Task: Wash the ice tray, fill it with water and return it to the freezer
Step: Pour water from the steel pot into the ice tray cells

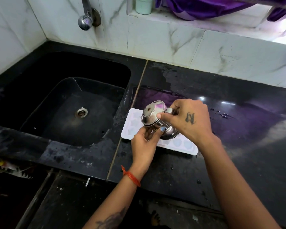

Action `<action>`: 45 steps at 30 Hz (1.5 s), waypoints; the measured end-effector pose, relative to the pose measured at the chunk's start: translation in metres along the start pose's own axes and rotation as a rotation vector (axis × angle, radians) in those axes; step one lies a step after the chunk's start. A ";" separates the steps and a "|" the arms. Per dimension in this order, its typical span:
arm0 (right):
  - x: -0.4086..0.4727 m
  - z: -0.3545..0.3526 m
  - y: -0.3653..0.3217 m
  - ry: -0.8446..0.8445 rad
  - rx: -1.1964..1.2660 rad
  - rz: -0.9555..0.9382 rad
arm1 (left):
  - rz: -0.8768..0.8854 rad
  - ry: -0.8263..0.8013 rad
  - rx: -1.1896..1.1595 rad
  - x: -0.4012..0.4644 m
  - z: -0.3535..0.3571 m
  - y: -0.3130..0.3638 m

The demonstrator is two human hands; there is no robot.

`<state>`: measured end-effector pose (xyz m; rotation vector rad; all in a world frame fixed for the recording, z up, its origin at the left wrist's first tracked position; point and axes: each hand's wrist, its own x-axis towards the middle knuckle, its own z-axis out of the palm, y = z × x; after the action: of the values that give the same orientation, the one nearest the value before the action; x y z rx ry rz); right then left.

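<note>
- A black stone table (221,162) runs along a white marble-patterned wall (155,43), its surface wet with scattered droplets and showing a purple reflection to the right of the ice tray.
- A deep black sink (45,90) is set into the table just left of the ice tray, with a round metal drain (81,112) at its bottom.
- Purple cloth (213,7) hangs over the window ledge, well behind the ice tray and to its right.
- The white ice tray (132,123) lies flat on the table right beside the sink's rim, with rounded moulds visible at both ends; its middle is hidden by the hands and the vessel.
- The right hand (188,121), a tattoo on its back, reaches in from the right above the ice tray, its fingers (162,115) curled around a steel vessel's side and handle.
- The left hand (144,142), a red thread (132,176) round its wrist, comes in from below the ice tray; its thumb and fingers pinch the lower part of the same vessel.
- The steel vessel (153,118), a small handled pot, is held tipped over the ice tray with its base turned up and towards the sink and its mouth facing down at the tray.
- A chrome tap (85,19) juts from the wall above the sink, well behind the ice tray.
- A pale green cup (143,5) stands on the ledge, far behind the ice tray.
</note>
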<state>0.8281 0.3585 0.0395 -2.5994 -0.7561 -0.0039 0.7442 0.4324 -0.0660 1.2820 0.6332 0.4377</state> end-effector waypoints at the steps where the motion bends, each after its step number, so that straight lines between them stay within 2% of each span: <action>1: 0.000 0.001 0.003 0.004 0.037 0.012 | 0.011 0.015 0.015 0.000 0.000 0.000; 7: -0.003 0.002 0.022 0.019 0.284 0.128 | 0.080 0.103 0.231 0.001 0.004 0.000; 11: -0.006 -0.001 0.029 0.042 0.339 0.162 | 0.098 0.111 0.261 0.000 0.009 0.005; 20: -0.011 -0.012 0.030 0.063 0.213 0.111 | 0.031 0.033 0.114 -0.007 0.023 0.000; 27: -0.012 -0.018 0.026 0.017 0.018 0.060 | -0.014 -0.003 0.014 -0.012 0.029 -0.007; 36: -0.011 -0.020 0.025 0.021 -0.032 0.023 | -0.015 -0.014 -0.019 -0.013 0.033 -0.010; 40: -0.012 -0.018 0.034 0.033 0.045 0.034 | 0.001 0.033 0.043 -0.014 0.034 -0.006; 45: -0.011 -0.014 0.051 0.039 0.273 0.125 | 0.065 0.090 0.211 -0.012 0.036 -0.003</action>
<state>0.8467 0.3081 0.0303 -2.3738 -0.5380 0.0800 0.7579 0.3976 -0.0607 1.4931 0.7294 0.4937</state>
